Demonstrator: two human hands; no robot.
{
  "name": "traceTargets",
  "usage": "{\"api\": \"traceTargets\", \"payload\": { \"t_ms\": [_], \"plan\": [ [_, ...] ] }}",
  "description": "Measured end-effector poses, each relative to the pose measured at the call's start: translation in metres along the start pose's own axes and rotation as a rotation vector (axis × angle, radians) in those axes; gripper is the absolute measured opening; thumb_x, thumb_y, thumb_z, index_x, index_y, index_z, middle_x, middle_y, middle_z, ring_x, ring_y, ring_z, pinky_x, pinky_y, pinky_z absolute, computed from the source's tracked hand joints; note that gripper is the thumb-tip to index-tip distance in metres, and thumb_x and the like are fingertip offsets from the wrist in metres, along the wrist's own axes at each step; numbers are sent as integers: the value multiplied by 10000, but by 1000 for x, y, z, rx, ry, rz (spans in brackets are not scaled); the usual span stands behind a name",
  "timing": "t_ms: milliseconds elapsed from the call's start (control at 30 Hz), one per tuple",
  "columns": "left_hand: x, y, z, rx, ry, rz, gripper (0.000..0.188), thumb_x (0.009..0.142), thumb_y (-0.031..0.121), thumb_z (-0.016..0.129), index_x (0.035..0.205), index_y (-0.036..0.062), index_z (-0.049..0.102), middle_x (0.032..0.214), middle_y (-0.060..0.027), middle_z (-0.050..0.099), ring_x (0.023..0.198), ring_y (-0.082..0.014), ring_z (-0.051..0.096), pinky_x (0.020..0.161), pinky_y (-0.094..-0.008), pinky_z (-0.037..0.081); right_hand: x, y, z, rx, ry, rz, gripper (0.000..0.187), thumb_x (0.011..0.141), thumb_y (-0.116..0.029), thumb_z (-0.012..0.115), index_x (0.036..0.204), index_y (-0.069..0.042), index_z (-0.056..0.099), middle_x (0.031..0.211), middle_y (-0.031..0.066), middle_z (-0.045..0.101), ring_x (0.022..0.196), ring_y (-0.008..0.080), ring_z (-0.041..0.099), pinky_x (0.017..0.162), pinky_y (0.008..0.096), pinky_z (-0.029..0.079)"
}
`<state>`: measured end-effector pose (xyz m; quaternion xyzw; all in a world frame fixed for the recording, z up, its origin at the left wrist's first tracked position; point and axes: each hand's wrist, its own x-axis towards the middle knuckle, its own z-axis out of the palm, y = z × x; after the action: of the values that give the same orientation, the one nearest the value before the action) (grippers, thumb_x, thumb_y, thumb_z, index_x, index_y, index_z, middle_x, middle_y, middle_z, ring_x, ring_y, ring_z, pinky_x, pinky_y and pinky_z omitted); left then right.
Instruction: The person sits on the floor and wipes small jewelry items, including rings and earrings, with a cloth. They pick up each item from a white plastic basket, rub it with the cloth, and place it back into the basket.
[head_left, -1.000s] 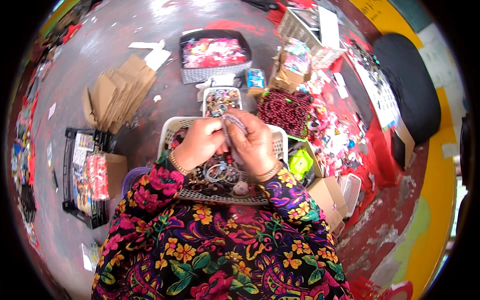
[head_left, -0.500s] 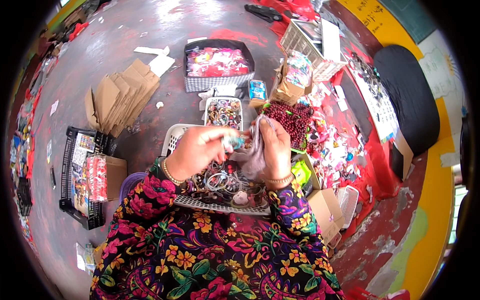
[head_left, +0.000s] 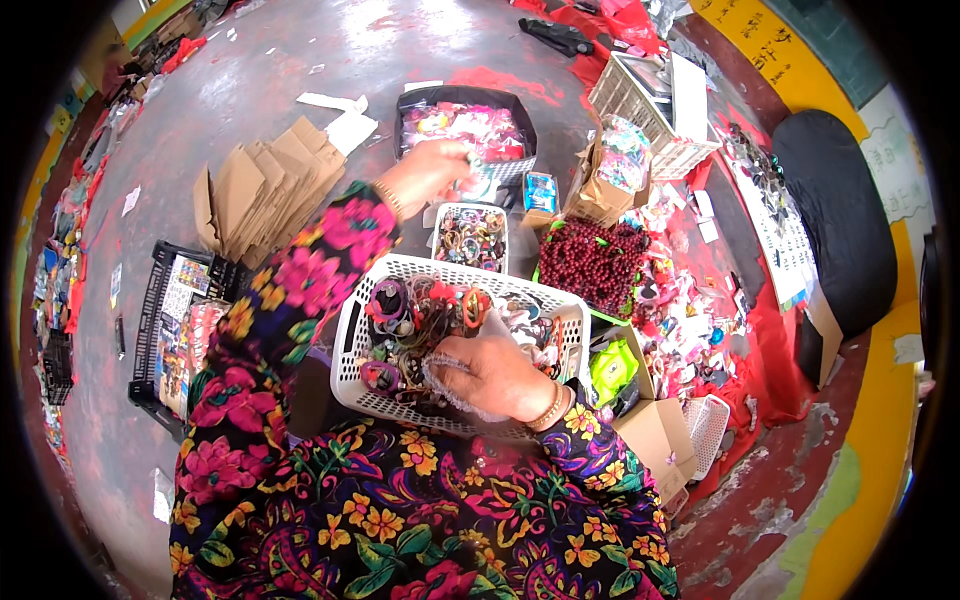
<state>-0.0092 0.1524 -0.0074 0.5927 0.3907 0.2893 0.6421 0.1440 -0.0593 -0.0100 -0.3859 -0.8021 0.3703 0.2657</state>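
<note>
My left hand (head_left: 430,176) reaches forward to the near edge of a dark checkered fabric box (head_left: 522,168) holding pink and white packets. Its fingers are closed on a small teal-and-clear thing (head_left: 472,180), too blurred to name. Lower down, my right hand (head_left: 492,376) is over a large white perforated basket (head_left: 580,342). Bunched in its fingers is a pale lilac fabric loop (head_left: 436,372). Under and around it in the basket lie many hair ties (head_left: 395,308) in purple, brown and orange. A small white basket (head_left: 503,258) of hair ties stands just beyond.
Dark red beads (head_left: 594,262) fill a green tray on the right, beside an open carton (head_left: 655,432). Behind them stand a packet-filled carton (head_left: 598,190) and a beige crate (head_left: 640,118). Folded cardboard (head_left: 268,188) and a black crate (head_left: 150,345) are on the left.
My left hand has moved from over the large basket forward to the checkered box, carrying the teal thing. The right hand has lowered towards the basket with the lilac loop. The view has shifted slightly.
</note>
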Motion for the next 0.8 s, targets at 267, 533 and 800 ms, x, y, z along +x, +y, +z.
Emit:
{"api": "traceTargets", "payload": {
  "t_ms": [267,533,800],
  "plan": [
    [69,-62,-7,17,107,-26,356,852,53,569,1196,-25,516,1110,-84,557,942,-137,556,748,-254,482,-4,6,-1,95,-26,23,200,842,-246,559,869,-48,578,729,200,595,702,407,574,626,470,449],
    [32,-7,-1,102,54,43,236,898,158,551,1057,-8,605,977,-58,634,879,-109,599,747,-237,477,-2,10,1,102,-41,-71,231,891,-282,531,868,-57,577,701,173,575,651,372,564,600,431,440],
    [-92,49,40,49,-158,220,245,943,185,510,1087,2,586,1025,-55,629,907,-101,595,738,-242,483,-6,8,-54,1762,337,-302,424,967,-428,352,1152,-102,552,1095,195,577,853,266,614,644,360,538]
  ]
}}
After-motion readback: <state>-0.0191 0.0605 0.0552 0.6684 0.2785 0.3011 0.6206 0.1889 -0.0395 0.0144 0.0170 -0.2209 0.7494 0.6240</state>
